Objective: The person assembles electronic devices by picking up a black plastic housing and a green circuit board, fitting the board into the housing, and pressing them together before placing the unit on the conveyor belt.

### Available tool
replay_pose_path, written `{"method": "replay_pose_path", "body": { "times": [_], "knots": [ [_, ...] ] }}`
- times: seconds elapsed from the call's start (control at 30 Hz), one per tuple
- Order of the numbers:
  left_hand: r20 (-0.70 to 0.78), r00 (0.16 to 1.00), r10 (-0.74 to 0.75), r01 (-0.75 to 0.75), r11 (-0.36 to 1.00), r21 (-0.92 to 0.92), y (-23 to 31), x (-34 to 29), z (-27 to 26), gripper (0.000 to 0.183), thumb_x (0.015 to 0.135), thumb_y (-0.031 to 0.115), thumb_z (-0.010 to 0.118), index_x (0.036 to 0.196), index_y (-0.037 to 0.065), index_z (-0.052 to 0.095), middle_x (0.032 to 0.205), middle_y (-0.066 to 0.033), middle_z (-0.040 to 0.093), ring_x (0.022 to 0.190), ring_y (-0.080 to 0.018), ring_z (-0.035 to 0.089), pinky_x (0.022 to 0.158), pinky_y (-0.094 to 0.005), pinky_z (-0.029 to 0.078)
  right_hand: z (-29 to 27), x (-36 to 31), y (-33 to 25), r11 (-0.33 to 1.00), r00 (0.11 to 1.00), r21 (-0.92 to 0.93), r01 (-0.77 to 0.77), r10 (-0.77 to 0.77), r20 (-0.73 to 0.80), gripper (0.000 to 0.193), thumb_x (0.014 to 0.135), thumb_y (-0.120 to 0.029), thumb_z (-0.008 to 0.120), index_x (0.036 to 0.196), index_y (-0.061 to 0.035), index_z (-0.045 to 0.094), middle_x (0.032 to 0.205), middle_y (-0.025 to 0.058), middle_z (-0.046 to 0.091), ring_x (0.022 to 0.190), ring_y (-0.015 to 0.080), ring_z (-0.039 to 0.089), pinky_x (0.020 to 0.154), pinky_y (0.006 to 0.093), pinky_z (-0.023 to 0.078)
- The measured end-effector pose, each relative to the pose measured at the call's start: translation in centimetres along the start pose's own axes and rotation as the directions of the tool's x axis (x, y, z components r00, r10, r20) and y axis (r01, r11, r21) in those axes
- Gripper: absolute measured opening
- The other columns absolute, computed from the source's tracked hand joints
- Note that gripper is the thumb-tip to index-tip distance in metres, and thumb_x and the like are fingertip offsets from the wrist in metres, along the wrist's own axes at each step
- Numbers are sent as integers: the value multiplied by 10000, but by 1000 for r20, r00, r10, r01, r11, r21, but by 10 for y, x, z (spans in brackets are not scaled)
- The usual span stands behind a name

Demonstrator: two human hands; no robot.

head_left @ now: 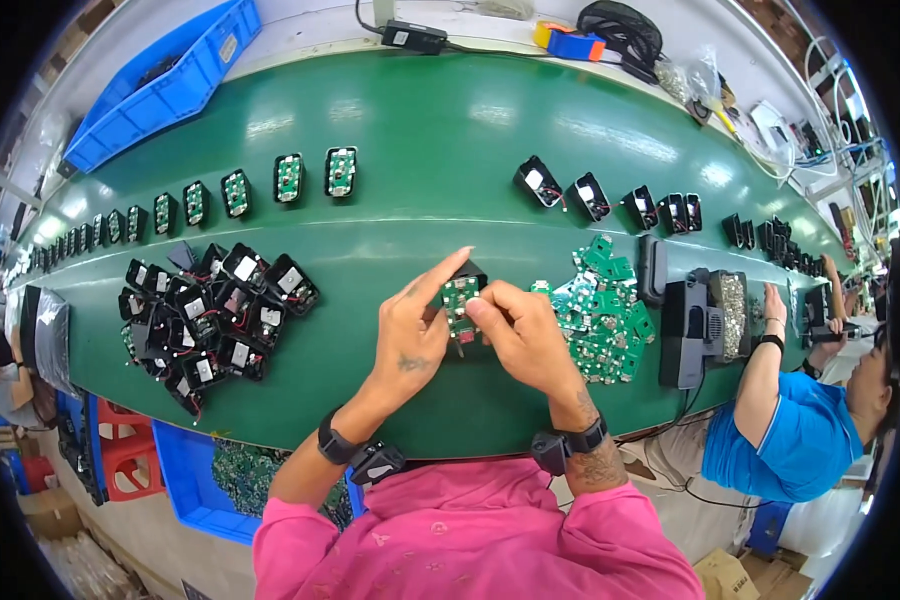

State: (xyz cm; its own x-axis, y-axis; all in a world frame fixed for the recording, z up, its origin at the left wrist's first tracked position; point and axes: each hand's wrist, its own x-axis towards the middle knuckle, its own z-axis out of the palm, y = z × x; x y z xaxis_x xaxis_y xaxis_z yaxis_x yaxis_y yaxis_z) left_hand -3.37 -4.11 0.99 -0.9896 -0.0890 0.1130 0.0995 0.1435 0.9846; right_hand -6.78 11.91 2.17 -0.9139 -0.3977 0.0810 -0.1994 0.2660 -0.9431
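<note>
Above the green-topped table (390,235), the person's left hand (410,328) gripped the side of a small black plastic housing (470,269), apparently to steady it, while the right hand (522,328) pinched its other edge, thumb on the small green rectangular circuit board (459,298) at its opening. A heap of open black plastic housings (246,266) lay left, a pile of loose green circuit boards (610,335) right, seemingly for easy reach
</note>
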Motion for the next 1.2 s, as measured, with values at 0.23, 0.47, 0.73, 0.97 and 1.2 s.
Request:
{"method": "replay_pose_path", "body": {
  "times": [0.23,0.47,0.73,0.97,1.2],
  "knots": [
    [-48,998,51,-49,998,43,-7,0,4,573,871,-90,521,1418,81,508,1137,-173,670,738,-161,667,653,-301,548,0,1,-8,986,989,-165,35,-57,-134,241,947,-165,672,792,17,648,535,29,515,487,71,422,447,294,317],
    [146,982,-118,159,937,-312,-2,5,-8,408,939,28,554,1347,50,553,1045,-121,669,660,-99,657,550,-225,551,-4,1,3,973,991,-229,-27,-4,-133,283,940,-188,694,744,9,640,506,8,507,455,65,407,427,270,305],
    [112,975,-191,214,942,-260,-1,3,-2,340,1008,117,522,1338,43,551,921,-85,672,554,-95,621,486,-238,500,6,3,0,995,994,-99,18,-29,-107,331,986,-155,593,1277,-4,544,723,93,600,603,134,534,539,312,417],
    [49,986,-157,163,974,-158,2,0,0,332,1020,126,486,1327,12,538,861,-102,677,539,-126,631,498,-273,500,19,3,3,999,997,-17,35,-36,-68,492,1020,-175,509,1492,-84,405,875,201,674,761,337,680,722,406,524],
    [25,958,-286,285,938,-196,-2,-1,0,322,1023,139,474,1309,8,539,886,-122,701,565,-152,656,515,-289,516,23,6,-6,992,993,-47,-116,116,-12,484,1021,-188,515,1490,-103,431,862,171,673,751,259,675,719,378,523]
  ]
}}
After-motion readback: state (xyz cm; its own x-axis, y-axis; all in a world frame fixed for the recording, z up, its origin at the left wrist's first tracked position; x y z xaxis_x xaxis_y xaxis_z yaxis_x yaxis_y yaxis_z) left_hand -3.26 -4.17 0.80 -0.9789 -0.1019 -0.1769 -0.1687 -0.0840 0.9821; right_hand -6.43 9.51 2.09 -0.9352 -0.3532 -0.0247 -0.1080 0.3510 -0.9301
